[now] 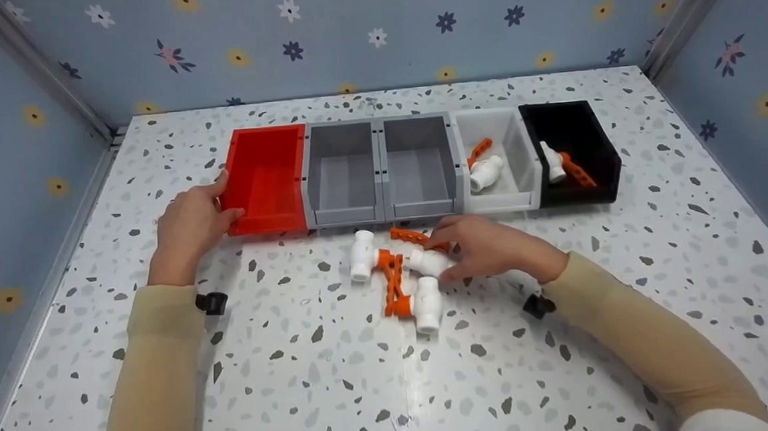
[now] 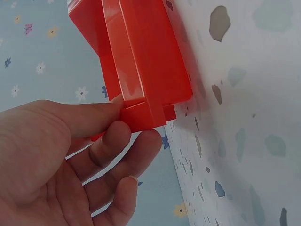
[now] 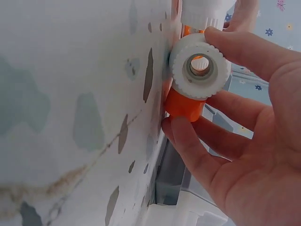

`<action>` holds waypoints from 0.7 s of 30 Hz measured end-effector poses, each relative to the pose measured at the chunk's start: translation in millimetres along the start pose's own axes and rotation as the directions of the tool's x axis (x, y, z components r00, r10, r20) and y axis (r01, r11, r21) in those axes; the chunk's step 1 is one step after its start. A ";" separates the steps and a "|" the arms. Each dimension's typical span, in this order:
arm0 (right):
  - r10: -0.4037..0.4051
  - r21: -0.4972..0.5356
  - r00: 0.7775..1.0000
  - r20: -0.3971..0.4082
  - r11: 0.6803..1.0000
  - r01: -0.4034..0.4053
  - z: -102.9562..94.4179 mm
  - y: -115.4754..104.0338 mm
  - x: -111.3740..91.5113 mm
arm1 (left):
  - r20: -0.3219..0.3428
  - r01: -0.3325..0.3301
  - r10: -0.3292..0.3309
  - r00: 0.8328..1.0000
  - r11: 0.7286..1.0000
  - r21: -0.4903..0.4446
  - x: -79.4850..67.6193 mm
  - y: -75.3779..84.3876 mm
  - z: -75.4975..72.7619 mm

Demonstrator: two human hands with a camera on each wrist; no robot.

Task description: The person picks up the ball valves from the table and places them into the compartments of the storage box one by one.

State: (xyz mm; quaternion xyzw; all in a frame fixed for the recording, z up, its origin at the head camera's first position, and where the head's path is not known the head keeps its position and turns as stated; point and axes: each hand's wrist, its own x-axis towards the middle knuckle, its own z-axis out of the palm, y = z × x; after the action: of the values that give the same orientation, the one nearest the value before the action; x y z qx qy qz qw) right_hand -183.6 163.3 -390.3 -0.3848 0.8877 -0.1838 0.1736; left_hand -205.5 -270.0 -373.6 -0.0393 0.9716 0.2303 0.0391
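My left hand (image 1: 191, 220) holds the left side wall of a red bin (image 1: 268, 182) at its front corner. In the left wrist view the thumb and index finger pinch the red plastic edge. My right hand (image 1: 489, 246) grips a white ball valve (image 1: 430, 263) with an orange lever handle, low over the table in front of the bins. The right wrist view shows thumb and fingers around this valve's white body (image 3: 199, 70) and orange neck (image 3: 184, 106). Two similar valves lie beside it, one on the left (image 1: 361, 257) and one nearer me (image 1: 428, 306), their orange handles crossing.
To the right of the red bin, in one row, stand two grey bins (image 1: 347, 216) (image 1: 421, 209), a white bin (image 1: 502, 201) and a black bin (image 1: 576, 195). One valve (image 1: 487, 173) lies in the white bin, another (image 1: 555, 165) in the black one. Flowered panels (image 1: 374, 56) enclose the speckled table (image 1: 301, 394).
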 end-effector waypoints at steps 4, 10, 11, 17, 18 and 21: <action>0.012 0.013 1.000 -0.015 1.000 -0.012 1.2 -0.1 -0.2 | -0.005 -0.011 0.011 1.000 1.000 0.001 0.6 0.0 -1.2; 0.001 0.016 1.000 -0.031 1.000 -0.001 4.1 1.7 0.3 | 0.001 -0.004 0.004 1.000 1.000 -0.017 0.6 -1.6 -0.9; 0.000 0.015 0.999 -0.033 1.000 0.001 4.3 1.6 0.4 | 0.000 -0.005 0.005 1.000 1.000 -0.018 0.7 -2.0 -0.8; -0.004 0.014 0.999 -0.040 1.000 0.004 4.5 0.6 0.7 | 0.007 0.000 0.000 1.000 1.000 -0.027 1.1 -2.3 -0.4; -0.005 0.013 0.999 -0.041 1.000 0.006 4.4 0.4 0.7 | 0.007 0.001 -0.001 1.000 1.000 -0.026 0.9 -2.4 -0.3; -0.008 0.010 0.999 -0.043 1.000 0.008 4.3 0.4 0.8 | 0.007 0.001 0.000 1.000 1.000 -0.028 0.8 -3.1 0.7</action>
State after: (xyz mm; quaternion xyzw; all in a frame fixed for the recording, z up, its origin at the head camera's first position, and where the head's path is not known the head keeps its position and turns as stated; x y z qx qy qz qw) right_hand -182.4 162.1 -394.5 -0.3836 0.8887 -0.1970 0.1558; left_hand -205.9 -272.5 -375.7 -0.0392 0.9681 0.2438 0.0421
